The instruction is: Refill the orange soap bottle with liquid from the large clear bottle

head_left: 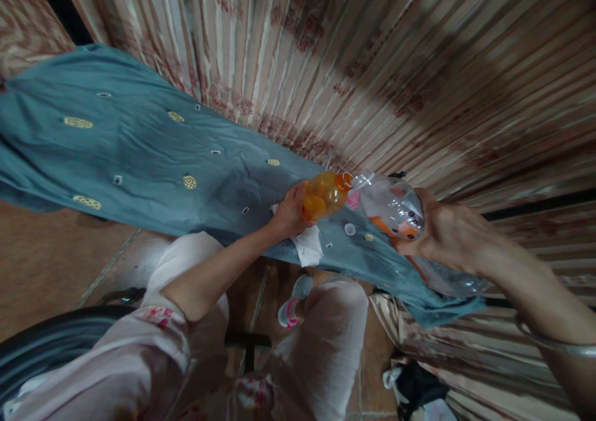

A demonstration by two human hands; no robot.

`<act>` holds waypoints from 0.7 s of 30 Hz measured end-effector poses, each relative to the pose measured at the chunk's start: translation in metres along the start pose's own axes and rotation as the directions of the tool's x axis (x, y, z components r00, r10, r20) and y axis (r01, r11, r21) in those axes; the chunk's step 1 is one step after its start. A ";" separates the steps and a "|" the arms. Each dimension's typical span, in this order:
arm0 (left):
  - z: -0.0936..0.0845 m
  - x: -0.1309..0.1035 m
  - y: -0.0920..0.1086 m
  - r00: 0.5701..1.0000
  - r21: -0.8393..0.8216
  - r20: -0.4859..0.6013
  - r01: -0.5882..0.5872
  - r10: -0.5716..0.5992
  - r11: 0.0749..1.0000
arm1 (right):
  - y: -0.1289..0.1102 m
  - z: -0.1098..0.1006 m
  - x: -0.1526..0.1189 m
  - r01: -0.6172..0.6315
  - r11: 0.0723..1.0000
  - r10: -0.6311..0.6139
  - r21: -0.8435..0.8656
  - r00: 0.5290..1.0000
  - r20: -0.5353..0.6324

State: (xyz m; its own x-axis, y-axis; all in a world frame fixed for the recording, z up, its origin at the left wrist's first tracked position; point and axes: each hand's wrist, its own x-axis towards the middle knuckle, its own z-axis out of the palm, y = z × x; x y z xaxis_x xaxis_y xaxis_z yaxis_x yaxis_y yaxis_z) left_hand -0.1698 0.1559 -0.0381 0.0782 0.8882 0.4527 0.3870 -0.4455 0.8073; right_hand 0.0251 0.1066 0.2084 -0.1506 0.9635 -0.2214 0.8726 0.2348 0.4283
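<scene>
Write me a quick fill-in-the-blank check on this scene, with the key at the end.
The orange bottle is gripped by the person's ____ hand. The right hand grips a clear bottle whose neck points ____ the orange one. Behind the teal cloth hangs a pleated, patterned ____.

Missing words: left; toward; curtain

The one view looks from the person's head, facing forward and steeply down over the white-clad legs (326, 334). The left hand (292, 213) and right hand (447, 231) lie within near range, around mid-height and right of centre. The wide view takes in the cloth-covered surface (223, 172) on a slant, the curtain (261, 54) beyond it and the tiled floor (41, 247) below.
</scene>
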 end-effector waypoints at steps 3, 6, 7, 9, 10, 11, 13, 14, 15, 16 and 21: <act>0.001 0.000 -0.001 1.000 0.001 -0.007 -0.011 0.011 1.000 | 0.000 -0.001 0.000 0.009 1.000 -0.009 0.015 1.000 0.004; 0.001 0.000 -0.002 1.000 -0.010 -0.001 -0.015 0.015 1.000 | 0.000 0.000 0.000 0.009 1.000 -0.009 0.015 1.000 0.010; 0.001 0.000 -0.003 1.000 -0.014 0.000 -0.015 0.015 1.000 | 0.001 0.000 0.000 0.004 1.000 -0.004 0.008 1.000 0.010; 0.001 0.000 -0.003 1.000 -0.018 -0.003 -0.013 0.013 1.000 | 0.002 0.001 0.000 0.003 1.000 -0.003 0.001 1.000 0.008; 0.001 0.000 -0.003 1.000 -0.018 -0.006 -0.009 0.009 1.000 | 0.002 0.001 0.000 0.005 1.000 -0.005 0.001 1.000 0.005; 0.001 0.000 -0.002 1.000 -0.017 -0.008 -0.005 0.005 1.000 | 0.002 0.002 0.000 0.007 1.000 -0.007 0.000 1.000 0.003; 0.001 0.000 -0.002 1.000 -0.018 -0.007 0.005 -0.005 1.000 | 0.003 0.003 0.000 0.010 1.000 -0.010 -0.001 1.000 -0.008; 0.001 0.000 -0.001 1.000 -0.019 -0.004 0.007 -0.008 1.000 | 0.003 0.003 0.000 0.008 1.000 -0.008 -0.004 1.000 -0.015; 0.000 0.000 -0.001 1.000 -0.019 -0.001 0.008 -0.008 1.000 | 0.002 0.003 0.001 0.004 1.000 -0.004 -0.007 1.000 -0.018; 0.000 0.000 -0.001 1.000 -0.018 0.001 0.007 -0.007 1.000 | 0.002 0.003 0.001 0.004 1.000 -0.004 -0.010 1.000 -0.020; 0.000 -0.001 -0.001 1.000 -0.014 0.003 0.011 -0.011 1.000 | 0.002 0.002 0.001 0.021 1.000 -0.021 -0.016 1.000 -0.004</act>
State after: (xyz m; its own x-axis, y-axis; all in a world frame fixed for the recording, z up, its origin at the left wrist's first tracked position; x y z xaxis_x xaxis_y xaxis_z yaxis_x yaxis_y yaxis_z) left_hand -0.1700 0.1556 -0.0397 0.0763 0.8934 0.4428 0.3754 -0.4371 0.8173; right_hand 0.0276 0.1075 0.2068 -0.1709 0.9587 -0.2272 0.8618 0.2573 0.4373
